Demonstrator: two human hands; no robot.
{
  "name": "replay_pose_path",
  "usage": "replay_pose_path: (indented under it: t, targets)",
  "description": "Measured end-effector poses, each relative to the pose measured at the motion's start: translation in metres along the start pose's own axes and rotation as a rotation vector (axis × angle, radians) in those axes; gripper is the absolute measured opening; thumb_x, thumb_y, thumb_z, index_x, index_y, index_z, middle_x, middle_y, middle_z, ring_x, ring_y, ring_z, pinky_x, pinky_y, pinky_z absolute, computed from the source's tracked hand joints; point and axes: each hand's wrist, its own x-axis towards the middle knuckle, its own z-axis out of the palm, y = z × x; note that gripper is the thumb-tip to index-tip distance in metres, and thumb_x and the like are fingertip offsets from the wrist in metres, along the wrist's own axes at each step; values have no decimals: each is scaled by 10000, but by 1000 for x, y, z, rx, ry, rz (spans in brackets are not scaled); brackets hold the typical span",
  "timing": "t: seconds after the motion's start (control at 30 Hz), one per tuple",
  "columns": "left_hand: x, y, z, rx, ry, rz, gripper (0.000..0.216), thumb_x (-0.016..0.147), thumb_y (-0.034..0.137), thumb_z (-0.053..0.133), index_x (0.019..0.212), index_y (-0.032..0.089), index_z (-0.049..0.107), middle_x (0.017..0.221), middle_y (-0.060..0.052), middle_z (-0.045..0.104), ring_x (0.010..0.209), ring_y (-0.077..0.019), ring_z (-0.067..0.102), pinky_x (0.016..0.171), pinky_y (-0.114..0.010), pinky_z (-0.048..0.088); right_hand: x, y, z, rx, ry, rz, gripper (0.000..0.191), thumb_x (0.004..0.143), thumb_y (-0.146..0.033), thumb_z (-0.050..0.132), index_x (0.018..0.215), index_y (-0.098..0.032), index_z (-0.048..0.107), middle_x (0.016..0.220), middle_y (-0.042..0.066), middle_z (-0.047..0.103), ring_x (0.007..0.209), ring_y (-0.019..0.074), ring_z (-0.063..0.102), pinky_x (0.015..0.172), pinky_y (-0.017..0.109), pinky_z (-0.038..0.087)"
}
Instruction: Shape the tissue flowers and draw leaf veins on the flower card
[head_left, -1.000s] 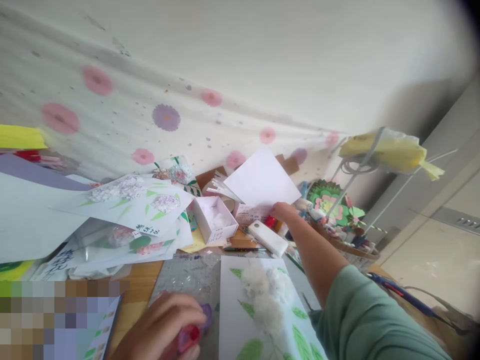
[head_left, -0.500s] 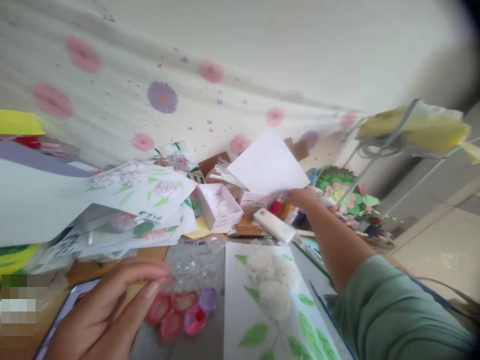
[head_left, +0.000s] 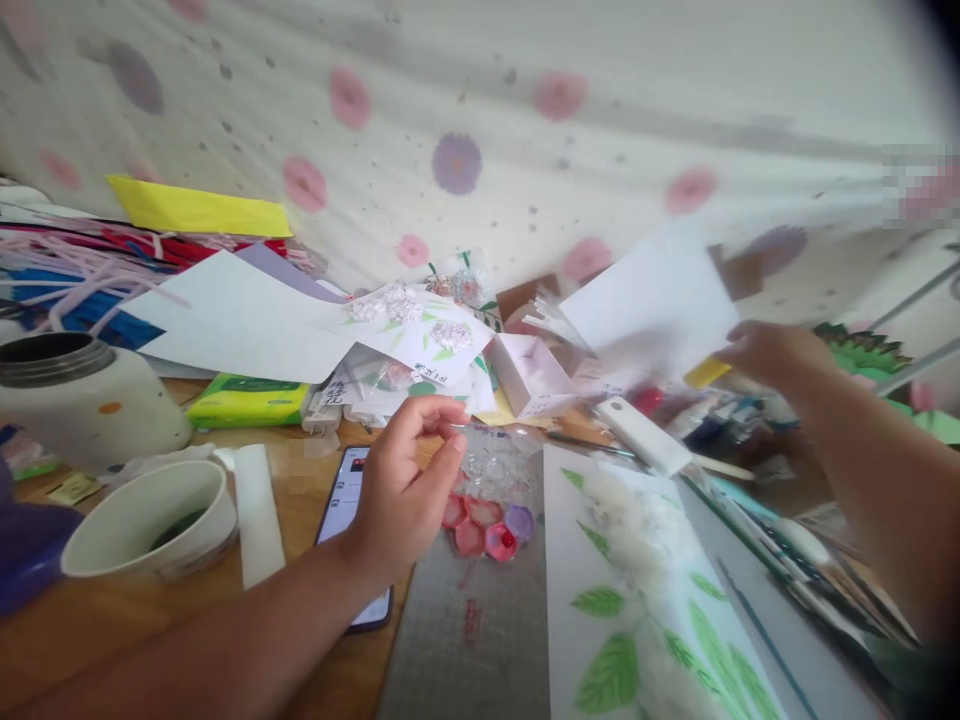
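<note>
My left hand [head_left: 409, 490] hovers above the phone [head_left: 349, 530] and the grey mat [head_left: 465, 640]. Its fingers are loosely curled, with thumb and index tips slightly apart, and I see nothing between them. Just beyond them is a flower-shaped palette [head_left: 484, 525] with pink, red and purple wells. My right hand [head_left: 780, 355] reaches to the back right, fingers closed at one end of a small yellow object [head_left: 707, 372]; blur hides its kind. Close behind it leans a white sheet [head_left: 652, 300]. On the mat lies a paper [head_left: 600, 680] with painted green leaves and fluffy white blooms.
At left stand a white cup [head_left: 150, 520] with dark liquid and a wide jar [head_left: 90, 390]. Flower pictures [head_left: 420, 325] and a small white box [head_left: 532, 375] line the back. Brushes [head_left: 817, 550] crowd the right side, near a white oblong case [head_left: 641, 435].
The view has swung left, bringing the cup and jar into sight. My right hand has drawn away from the white sheet's corner with the yellow object. My left fingers have loosened.
</note>
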Motion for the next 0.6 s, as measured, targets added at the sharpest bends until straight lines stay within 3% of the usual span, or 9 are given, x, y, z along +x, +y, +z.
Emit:
replay_pose_path:
  t: [0.07, 0.2, 0.3, 0.43, 0.6]
  targets:
    - [-4, 5, -1, 3, -27, 34, 149, 910, 212, 453, 1056, 239, 471, 1027, -6, 523, 950, -128, 514, 873, -251, 413, -19, 2, -34, 93, -4, -29, 309, 810, -297, 616, 1007, -62, 656, 991, 221, 651, 970, 319, 581, 732, 396, 393]
    - [-24, 15, 5, 59, -234, 145, 263, 886, 197, 482, 1131, 278, 431, 1060, -7, 488, 969, -137, 502, 878, -254, 416, -105, -10, -77, 397, -126, -169, 175, 802, -326, 614, 818, -172, 696, 772, 93, 700, 702, 219, 632, 610, 313, 454]
    - [-44, 23, 14, 115, -512, 218, 477, 840, 276, 571, 1260, 330, 350, 1269, -22, 425, 1161, -204, 440, 956, -308, 408, -184, -30, -77, 696, -353, -278, 200, 815, -358, 593, 812, -184, 691, 712, 38, 697, 643, 163, 631, 572, 259, 486]
    - [-61, 32, 25, 185, -734, 201, 699, 787, 457, 636, 1352, 357, 236, 1357, -40, 411, 1221, -275, 410, 1001, -406, 366, -261, -53, -61, 1133, -556, -224, 313, 765, -442, 645, 806, -132, 659, 672, 48, 665, 583, 133, 577, 511, 230, 441]
    - [-66, 35, 28, 200, -801, 95, 419, 811, 486, 591, 1160, 279, 486, 1024, -36, 630, 893, -234, 587, 745, -323, 439, -298, -65, -44, 1391, -598, -224, 408, 743, -506, 659, 862, -118, 629, 720, 61, 653, 615, 135, 567, 544, 233, 436]
